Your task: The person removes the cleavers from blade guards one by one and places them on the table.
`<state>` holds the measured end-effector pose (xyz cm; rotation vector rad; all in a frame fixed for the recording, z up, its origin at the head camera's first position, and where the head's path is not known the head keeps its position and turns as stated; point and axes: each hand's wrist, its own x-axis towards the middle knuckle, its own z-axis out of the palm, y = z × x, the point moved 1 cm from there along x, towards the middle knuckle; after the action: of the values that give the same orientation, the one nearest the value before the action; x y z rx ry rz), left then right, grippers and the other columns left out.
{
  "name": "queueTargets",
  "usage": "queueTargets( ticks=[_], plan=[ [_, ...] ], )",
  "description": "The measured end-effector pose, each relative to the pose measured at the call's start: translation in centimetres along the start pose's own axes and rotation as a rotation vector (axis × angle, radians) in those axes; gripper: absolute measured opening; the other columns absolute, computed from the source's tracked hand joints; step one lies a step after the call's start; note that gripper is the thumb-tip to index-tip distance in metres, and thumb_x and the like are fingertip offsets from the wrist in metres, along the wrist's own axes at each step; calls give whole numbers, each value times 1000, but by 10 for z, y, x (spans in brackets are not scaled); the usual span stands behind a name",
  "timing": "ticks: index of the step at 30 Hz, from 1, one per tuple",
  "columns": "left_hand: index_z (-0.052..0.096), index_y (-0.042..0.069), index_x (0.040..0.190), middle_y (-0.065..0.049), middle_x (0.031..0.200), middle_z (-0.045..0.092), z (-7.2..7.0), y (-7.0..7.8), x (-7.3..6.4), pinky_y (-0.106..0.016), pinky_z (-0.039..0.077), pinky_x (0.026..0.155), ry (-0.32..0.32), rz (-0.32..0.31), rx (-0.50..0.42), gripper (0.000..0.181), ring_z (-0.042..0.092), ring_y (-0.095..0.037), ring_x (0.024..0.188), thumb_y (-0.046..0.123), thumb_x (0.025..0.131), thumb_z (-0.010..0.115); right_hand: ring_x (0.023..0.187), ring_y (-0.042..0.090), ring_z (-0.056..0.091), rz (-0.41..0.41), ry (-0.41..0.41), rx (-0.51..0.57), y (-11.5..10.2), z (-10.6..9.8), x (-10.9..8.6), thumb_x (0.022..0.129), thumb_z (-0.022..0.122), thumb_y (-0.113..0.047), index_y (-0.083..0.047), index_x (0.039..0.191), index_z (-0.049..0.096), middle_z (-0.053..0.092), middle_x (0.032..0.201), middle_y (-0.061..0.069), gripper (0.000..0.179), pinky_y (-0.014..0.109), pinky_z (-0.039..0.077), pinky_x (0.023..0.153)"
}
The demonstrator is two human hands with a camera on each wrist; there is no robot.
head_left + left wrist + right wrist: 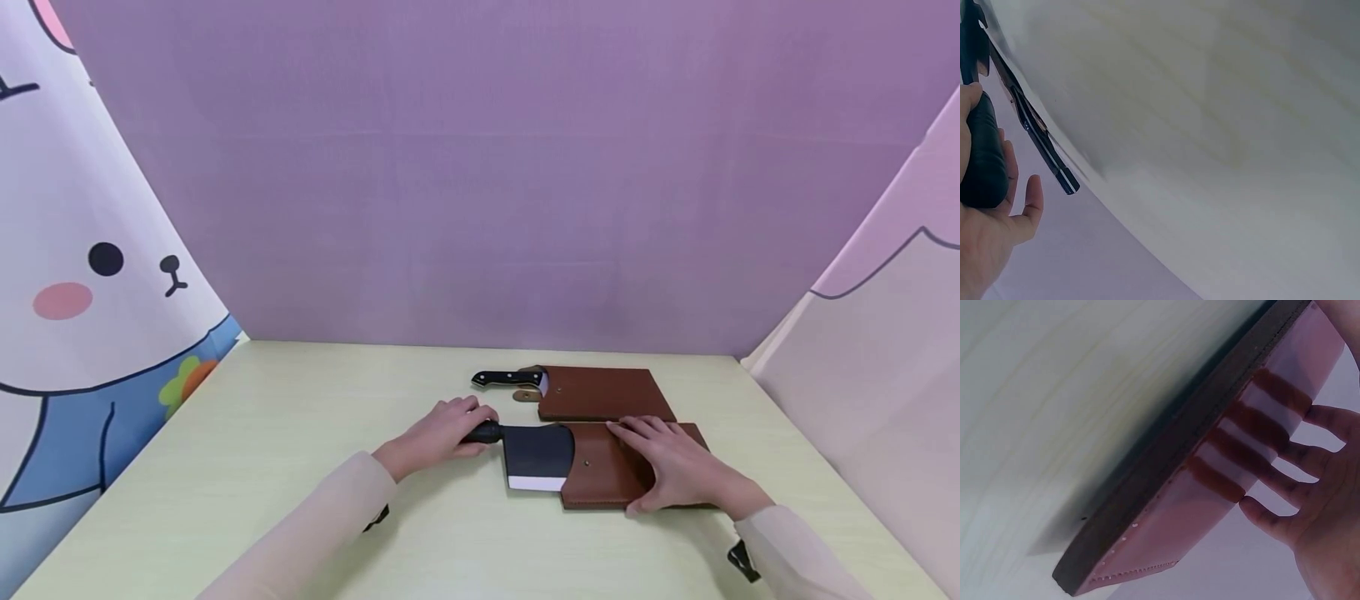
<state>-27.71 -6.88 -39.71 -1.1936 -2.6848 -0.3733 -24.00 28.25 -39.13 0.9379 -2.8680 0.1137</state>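
Tabletop [300,433], pale and wood-grained, ends at a purple backdrop [465,192] along its far edge and at printed drapes [112,350] to the left; open room lies left of the cleaver [536,454] and in front of it. To the far side, a brown sheath with a riveted black-handled knife [510,378] in it lies just beside the nearer leather sheath [600,471], leaving hardly any gap. The cleaver lies right of centre, handle to the left, its broad dark blade, bright along the near edge, partly inside the brown, stitched nearer sheath. The left hand [444,433] reaches in from the near left, fingers and thumb wrapped about the black handle. The right hand [678,462] comes from the near right, spread over the nearer sheath, fingertips touching its upper face, thumb by its near edge.
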Motion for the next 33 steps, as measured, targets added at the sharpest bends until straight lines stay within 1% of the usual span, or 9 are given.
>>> queueTargets(
  ticks=[9,17,24,33],
  plan=[
    [53,21,115,2,96,53,-3,-1,-3,-30,37,71,9,1,1,31,47,-11,80,31,87,62,120,34,41,0,13,-6,1,0,0,52,68,-75,-13,139,39,44,136,14,111,60,33,90],
    [52,21,117,3,97,53,-4,-3,-4,-31,38,73,-17,-26,-13,32,47,-11,83,31,87,61,120,34,41,12,3,1,1,0,0,52,68,-74,-13,139,39,44,136,14,110,60,33,90],
    [52,22,116,3,95,53,-2,-6,-6,-30,38,72,6,-11,8,33,47,-11,82,32,86,62,120,34,41,6,19,-4,1,-2,-2,52,71,-72,-12,138,40,44,135,15,110,60,34,90],
    [52,23,116,4,95,52,-4,-8,-9,-32,38,74,5,-17,0,33,47,-11,83,31,86,62,119,33,42,-4,41,-15,4,-1,-4,51,72,-71,-11,137,41,46,134,15,109,57,36,88]
  ],
)
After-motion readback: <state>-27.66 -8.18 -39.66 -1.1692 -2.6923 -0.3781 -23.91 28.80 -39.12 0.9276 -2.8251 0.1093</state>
